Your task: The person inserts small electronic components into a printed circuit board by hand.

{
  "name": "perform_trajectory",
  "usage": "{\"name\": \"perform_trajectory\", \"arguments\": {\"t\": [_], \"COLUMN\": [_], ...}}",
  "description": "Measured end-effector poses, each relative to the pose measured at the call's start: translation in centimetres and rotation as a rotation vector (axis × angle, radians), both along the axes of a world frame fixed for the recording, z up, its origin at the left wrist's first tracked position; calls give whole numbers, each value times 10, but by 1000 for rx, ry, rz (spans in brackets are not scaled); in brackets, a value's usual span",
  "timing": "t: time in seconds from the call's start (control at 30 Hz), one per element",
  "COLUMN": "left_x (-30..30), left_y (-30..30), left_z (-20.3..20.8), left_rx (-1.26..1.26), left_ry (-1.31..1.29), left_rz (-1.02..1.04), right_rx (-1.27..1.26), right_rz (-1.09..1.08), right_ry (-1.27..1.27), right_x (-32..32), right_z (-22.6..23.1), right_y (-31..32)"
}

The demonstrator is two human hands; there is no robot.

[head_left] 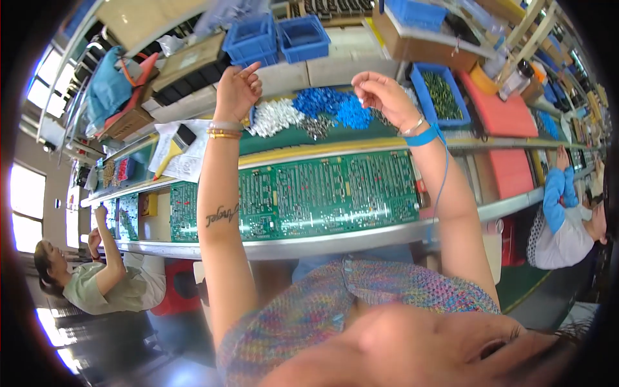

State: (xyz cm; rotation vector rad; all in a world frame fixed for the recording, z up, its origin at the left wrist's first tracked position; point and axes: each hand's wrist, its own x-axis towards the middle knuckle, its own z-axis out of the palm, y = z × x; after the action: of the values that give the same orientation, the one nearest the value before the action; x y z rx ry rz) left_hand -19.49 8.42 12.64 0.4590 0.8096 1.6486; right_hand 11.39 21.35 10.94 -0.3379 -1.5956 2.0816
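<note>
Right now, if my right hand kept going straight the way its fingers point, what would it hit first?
Probably the heap of blue parts. The right hand hangs above the bench with its curled fingers aimed left and down, towards that heap, with the white parts farther on. Height above the bench is hard to judge.

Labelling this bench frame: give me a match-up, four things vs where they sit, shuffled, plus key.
Things:
1. green circuit board
2. pile of blue parts
3. pile of white parts
4. blue bin of dark green parts

Places:
A. just under the left hand
B. right of the right hand, at the bench's far side
C. on the near rail, in front of the person
D. between the two hands

Pairs: 1-C, 2-D, 3-A, 4-B
</note>
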Motion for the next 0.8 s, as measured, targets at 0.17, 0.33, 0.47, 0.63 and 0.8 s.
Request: {"name": "perform_trajectory", "arguments": {"t": [0.17, 0.33, 0.47, 0.63, 0.8], "left_x": [-26, 16, 8, 9, 121], "left_y": [17, 64, 60, 15, -66], "left_z": [60, 78, 63, 12, -61], "left_rx": [199, 677, 427, 291, -32], "left_ry": [-224, -341, -617, -423, -36], "left_rz": [-208, -407, -253, -83, 103], "right_rx": [22, 64, 49, 173, 127], "right_rz": [65, 39, 74, 100, 62], "right_ry": [100, 107, -52, -131, -234], "right_x": [-55, -70, -48, 10, 66], "right_z": [68, 88, 69, 28, -22], "right_y": [19, -3, -31, -36, -53]}}
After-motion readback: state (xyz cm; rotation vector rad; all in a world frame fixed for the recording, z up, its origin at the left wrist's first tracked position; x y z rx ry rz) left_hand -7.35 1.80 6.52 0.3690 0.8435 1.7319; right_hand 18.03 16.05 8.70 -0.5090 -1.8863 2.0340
